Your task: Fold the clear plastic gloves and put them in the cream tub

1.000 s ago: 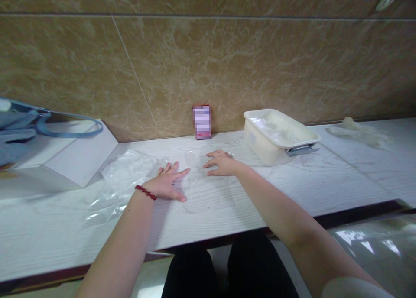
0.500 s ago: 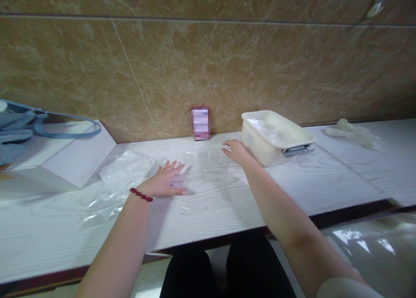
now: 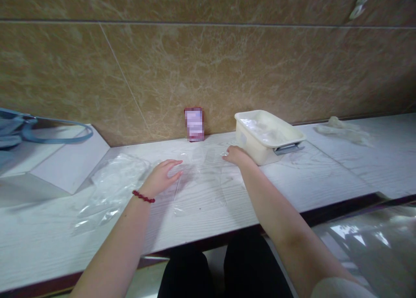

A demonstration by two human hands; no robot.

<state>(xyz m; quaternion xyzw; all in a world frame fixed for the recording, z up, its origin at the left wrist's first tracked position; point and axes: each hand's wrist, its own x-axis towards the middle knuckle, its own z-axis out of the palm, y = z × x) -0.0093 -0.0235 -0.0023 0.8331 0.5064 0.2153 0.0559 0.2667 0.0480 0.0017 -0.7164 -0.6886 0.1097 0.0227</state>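
A flat, clear plastic bag (image 3: pixel 201 181) lies on the white wood-grain table in front of me. My left hand (image 3: pixel 162 176), with a red bead bracelet on the wrist, hovers by the bag's left edge. Its thumb and fingers are apart, and nothing shows between them. At the bag's upper right corner, my right hand (image 3: pixel 236 155) has its fingers drawn together, and a bit of shiny film shows at the fingertips. To the left of my left hand lies a crumpled pile of clear plastic bags (image 3: pixel 113 181).
A cream plastic bin (image 3: pixel 287 137) with a grey latch, holding clear film, stands right of my right hand. A phone-like upright object (image 3: pixel 195 124) leans on the wall. At left are a white box (image 3: pixel 65 159) and a blue strap (image 3: pixel 58 138); crumpled film (image 3: pixel 344 131) lies far right.
My right hand's fingers have closed together at the bag's corner. My left hand has lifted from a flat spread to a looser, open shape. The view has shifted slightly right.
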